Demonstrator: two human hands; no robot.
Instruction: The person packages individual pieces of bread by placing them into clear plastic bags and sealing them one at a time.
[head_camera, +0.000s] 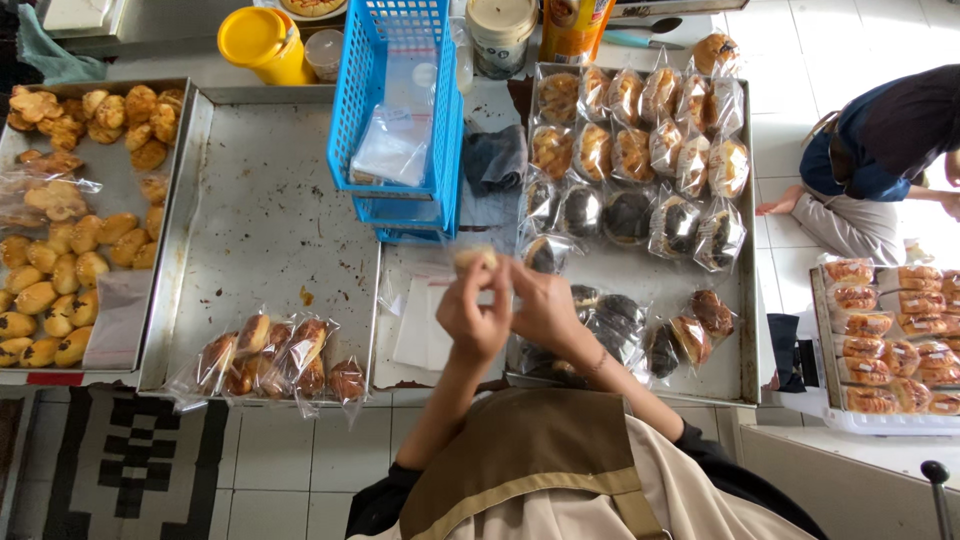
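Note:
My left hand and my right hand meet above the table edge, both closed on a small pale pastry in a clear plastic wrapper. Below the hands lies a stack of clear plastic bags on the table. To the right, a metal tray holds many bagged pastries, light ones at the back and dark ones nearer me. Left of the hands, a second metal tray holds several bagged pastries along its near edge.
A blue plastic basket with clear bags stands at the back. Unwrapped golden pastries fill a tray at far left. A yellow jar and tubs line the back. A person sits on the floor at right beside a tray of bagged buns.

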